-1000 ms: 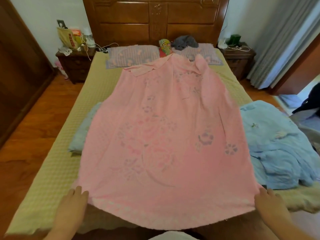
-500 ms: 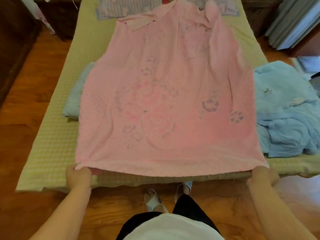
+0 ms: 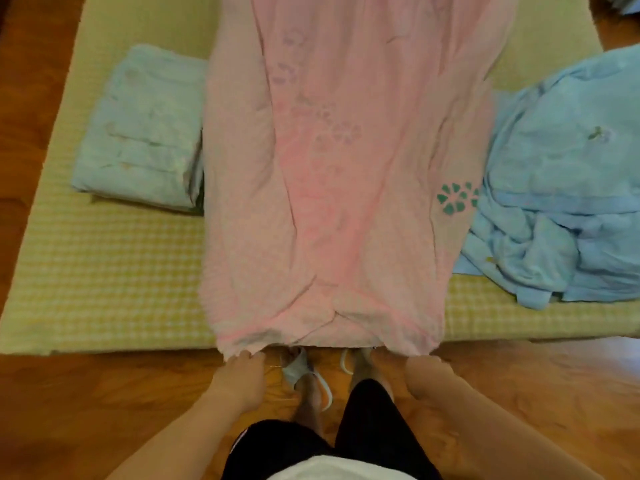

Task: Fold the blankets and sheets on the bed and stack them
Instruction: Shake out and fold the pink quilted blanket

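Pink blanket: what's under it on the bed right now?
The pink blanket lies on the yellow checked mattress cover. Its left edge meets the folded pale green sheet; its right edge overlaps the crumpled blue sheet. Anything beneath its middle is hidden.

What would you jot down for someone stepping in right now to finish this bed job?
Left hand: its grip pinches the pink blanket's near left corner.
Right hand: holds the near right corner; fingers are hidden.
The pink blanket lies lengthwise down the bed, near edge at the foot.
Done: one pale green folded blanket on the left.
Left: fold the pink one, then the crumpled blue sheet on the right, and stack all.
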`<action>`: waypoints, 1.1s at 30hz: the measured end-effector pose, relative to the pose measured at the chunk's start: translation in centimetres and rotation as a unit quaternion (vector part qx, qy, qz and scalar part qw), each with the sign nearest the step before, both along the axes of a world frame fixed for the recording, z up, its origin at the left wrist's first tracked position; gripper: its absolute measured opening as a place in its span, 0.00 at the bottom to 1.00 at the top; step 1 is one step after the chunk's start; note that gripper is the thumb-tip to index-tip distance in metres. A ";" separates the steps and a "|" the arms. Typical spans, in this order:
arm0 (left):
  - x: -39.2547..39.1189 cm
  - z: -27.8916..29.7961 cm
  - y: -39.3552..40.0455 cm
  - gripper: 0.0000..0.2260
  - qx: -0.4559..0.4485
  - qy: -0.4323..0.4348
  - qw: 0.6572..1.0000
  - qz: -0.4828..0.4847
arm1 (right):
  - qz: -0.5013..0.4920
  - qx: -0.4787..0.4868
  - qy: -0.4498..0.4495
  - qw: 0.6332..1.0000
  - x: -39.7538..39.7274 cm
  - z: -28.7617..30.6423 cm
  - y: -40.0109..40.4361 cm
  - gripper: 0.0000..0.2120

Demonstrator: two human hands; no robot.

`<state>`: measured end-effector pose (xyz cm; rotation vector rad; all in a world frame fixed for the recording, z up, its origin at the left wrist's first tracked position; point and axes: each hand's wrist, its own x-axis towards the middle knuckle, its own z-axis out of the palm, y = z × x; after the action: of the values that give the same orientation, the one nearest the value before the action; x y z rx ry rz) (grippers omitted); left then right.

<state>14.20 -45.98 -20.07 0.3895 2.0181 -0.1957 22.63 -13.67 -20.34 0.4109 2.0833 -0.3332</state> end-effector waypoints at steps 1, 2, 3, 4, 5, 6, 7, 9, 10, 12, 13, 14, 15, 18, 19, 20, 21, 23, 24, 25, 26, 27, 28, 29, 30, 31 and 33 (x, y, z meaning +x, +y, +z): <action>-0.1 -0.8 0.9 0.23 0.047 0.029 0.998 0.026 | 0.012 0.006 -0.010 1.000 -1.2 -0.6 0.4 0.23; -0.3 -1.7 1.8 0.20 0.093 0.067 0.993 0.032 | -0.003 0.003 0.014 1.000 -2.1 -1.4 0.7 0.18; -0.7 -2.6 2.8 0.16 0.135 0.110 0.984 0.022 | -0.015 0.016 0.055 0.998 -3.0 -2.6 1.2 0.15; -1.1 -3.5 3.8 0.13 0.167 0.140 0.976 0.007 | -0.005 0.018 0.089 0.996 -4.0 -3.8 1.4 0.13; -1.7 -4.5 4.8 0.12 0.188 0.157 0.970 -0.010 | 0.020 0.010 0.125 0.992 -4.9 -4.8 1.4 0.13; -2.3 -5.4 5.8 0.14 0.197 0.164 0.966 -0.028 | 0.046 0.001 0.160 0.986 -5.9 -6.0 1.2 0.13; -3.0 -6.6 6.7 0.17 0.199 0.171 0.964 -0.052 | 0.058 -0.017 0.192 0.980 -7.0 -7.1 0.9 0.13; -3.9 -8.9 8.6 0.20 0.186 0.189 0.960 -0.090 | 0.111 -0.046 0.230 0.966 -8.6 -9.1 0.0 0.16; -4.2 -9.6 9.7 0.21 0.168 0.198 0.962 -0.089 | 0.137 -0.041 0.227 0.963 -9.0 -10.1 -0.4 0.20; -4.6 -11.0 11.3 0.25 0.132 0.197 0.969 -0.064 | 0.155 -0.023 0.207 0.966 -9.2 -11.6 -1.7 0.33; -4.7 -11.5 11.8 0.27 0.120 0.185 0.974 -0.056 | 0.163 -0.006 0.199 0.966 -9.3 -12.2 -2.3 0.38; -4.7 -11.8 12.2 0.29 0.112 0.179 0.976 -0.051 | 0.164 0.006 0.190 0.968 -9.3 -12.7 -2.9 0.42; -4.9 -12.1 12.3 0.29 0.109 0.172 0.978 -0.047 | 0.163 0.014 0.182 0.970 -9.3 -12.9 -3.3 0.42; -5.7 -12.5 11.2 0.14 0.160 0.167 0.973 -0.006 | 0.140 0.018 0.197 0.970 -9.7 -13.2 -3.1 0.29; -6.1 -12.4 10.7 0.11 0.183 0.152 0.970 0.048 | 0.121 0.003 0.186 0.975 -10.2 -12.9 -2.7 0.25; -6.6 -12.0 10.3 0.11 0.196 0.138 0.964 0.117 | 0.086 -0.019 0.170 0.981 -10.7 -12.8 -2.2 0.23; -6.9 -11.2 9.8 0.12 0.196 0.125 0.953 0.194 | 0.032 -0.043 0.156 0.986 -11.3 -12.3 -1.8 0.20; -7.4 -8.5 9.2 0.11 0.205 0.111 0.913 0.335 | -0.133 -0.105 0.120 0.978 -12.5 -10.3 -1.3 0.13; -7.1 -7.0 9.0 0.06 0.219 0.104 0.888 0.390 | -0.209 -0.135 0.112 0.962 -12.5 -9.4 -1.0 0.13; -6.8 -5.2 8.7 0.03 0.238 0.094 0.864 0.434 | -0.266 -0.145 0.124 0.945 -12.4 -8.0 -0.7 0.15; -6.5 -3.3 8.5 0.08 0.255 0.090 0.846 0.460 | -0.316 -0.138 0.147 0.927 -12.0 -6.4 -0.4 0.15; -6.0 -1.4 8.1 0.11 0.273 0.093 0.834 0.471 | -0.363 -0.125 0.184 0.905 -11.4 -4.6 -0.2 0.14; -5.5 0.5 7.6 0.13 0.286 0.100 0.826 0.476 | -0.403 -0.107 0.227 0.880 -10.5 -2.6 0.1 0.12; -5.1 2.5 7.0 0.13 0.295 0.109 0.819 0.480 | -0.437 -0.087 0.269 0.854 -9.8 -0.4 0.4 0.13; -4.9 4.7 6.4 0.13 0.301 0.118 0.811 0.488 | -0.463 -0.067 0.305 0.829 -9.1 1.8 0.6 0.14; -4.8 6.9 5.8 0.11 0.309 0.128 0.798 0.501 | -0.483 -0.055 0.339 0.806 -8.6 4.3 0.7 0.14; -5.1 11.2 4.6 0.10 0.343 0.142 0.756 0.540 | -0.492 -0.043 0.387 0.779 -7.8 8.7 0.5 0.10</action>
<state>9.09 -41.35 -8.86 -0.4515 2.2303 1.3018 14.79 -13.13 -11.62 1.5174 2.4167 -1.4051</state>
